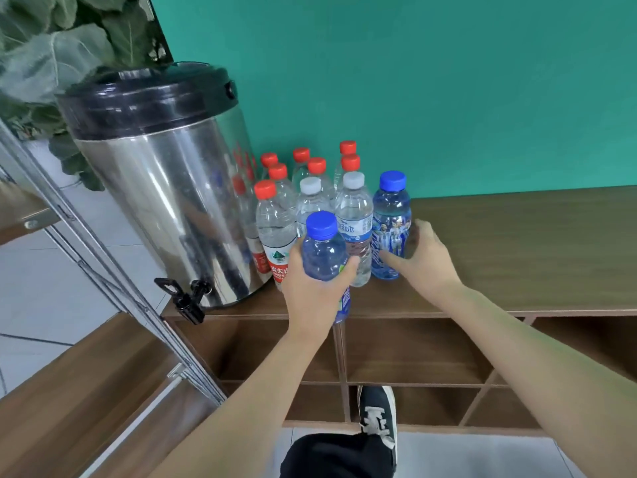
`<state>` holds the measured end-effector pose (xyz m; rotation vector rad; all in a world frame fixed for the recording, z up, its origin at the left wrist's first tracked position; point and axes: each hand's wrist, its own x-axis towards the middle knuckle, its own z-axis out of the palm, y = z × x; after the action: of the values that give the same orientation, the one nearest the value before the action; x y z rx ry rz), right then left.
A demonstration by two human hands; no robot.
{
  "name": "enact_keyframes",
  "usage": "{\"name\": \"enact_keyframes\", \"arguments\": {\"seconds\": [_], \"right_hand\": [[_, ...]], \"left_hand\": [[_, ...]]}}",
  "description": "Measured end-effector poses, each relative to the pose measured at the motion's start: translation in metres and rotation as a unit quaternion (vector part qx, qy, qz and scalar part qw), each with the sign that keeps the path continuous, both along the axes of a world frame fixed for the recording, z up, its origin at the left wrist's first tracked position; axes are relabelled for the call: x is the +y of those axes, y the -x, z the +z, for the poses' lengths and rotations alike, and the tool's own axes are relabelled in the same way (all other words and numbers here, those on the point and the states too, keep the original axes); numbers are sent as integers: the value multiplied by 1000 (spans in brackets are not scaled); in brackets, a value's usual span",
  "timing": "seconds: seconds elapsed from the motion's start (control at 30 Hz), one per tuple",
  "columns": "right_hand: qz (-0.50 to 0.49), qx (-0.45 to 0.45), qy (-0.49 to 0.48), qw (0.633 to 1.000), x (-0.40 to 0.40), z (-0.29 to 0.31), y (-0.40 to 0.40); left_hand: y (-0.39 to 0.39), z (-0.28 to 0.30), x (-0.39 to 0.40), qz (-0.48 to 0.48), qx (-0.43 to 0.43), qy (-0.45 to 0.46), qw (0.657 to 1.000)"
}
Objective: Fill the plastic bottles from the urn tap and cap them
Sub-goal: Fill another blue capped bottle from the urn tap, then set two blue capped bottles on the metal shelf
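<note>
Left hand [312,284]: wrapped round a blue-capped bottle [324,257], held at the worktop [517,250] edge.
Right hand [425,257]: fingers loosely spread, touching the picture-label bottle [391,232].
Urn tap [188,298]: nothing under it.
Progress: held bottle looks empty, cap on; uncapping, filling, recapping all ahead.

Two bare forearms, no sleeves visible up to the frame edge. No watch, ring or bracelet on left hand [312,288] or right hand [425,260]. Short nails, as far as visible. Lower down, one leg in black trousers [336,455], plain fabric without visible pattern. On the foot a black sneaker [377,417], low cut, with wide white laces crossed over the tongue and a light-coloured sole edge along the sides. Other foot not in view.
</note>
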<state>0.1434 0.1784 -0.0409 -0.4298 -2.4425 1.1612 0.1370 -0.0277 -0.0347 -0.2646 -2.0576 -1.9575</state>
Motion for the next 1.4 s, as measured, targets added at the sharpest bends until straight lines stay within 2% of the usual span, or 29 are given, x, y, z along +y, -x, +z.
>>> {"name": "enact_keyframes", "arguments": {"seconds": [0.23,0.4,0.63,0.87,1.07,1.27,1.4], "right_hand": [[24,-4,70,997,8,-9,18],[24,-3,74,997,11,-12,14],[40,22,111,993,4,-23,-9],[-14,85,185,979,-12,-22,-12],[-31,90,172,981,-25,-23,-25],[-11,110,165,980,-41,-2,-48],[22,153,174,973,-70,36,-57]], "left_hand": [[6,-1,11,-31,-23,-7,999],[8,-6,10,-42,-26,-4,999],[8,-17,12,-33,-59,-46,997],[6,-27,21,-43,-77,-47,995],[1,-28,13,-20,-76,-20,997],[-14,-13,-12,3,-74,-28,997],[-31,22,-47,21,-36,-31,999]]}}
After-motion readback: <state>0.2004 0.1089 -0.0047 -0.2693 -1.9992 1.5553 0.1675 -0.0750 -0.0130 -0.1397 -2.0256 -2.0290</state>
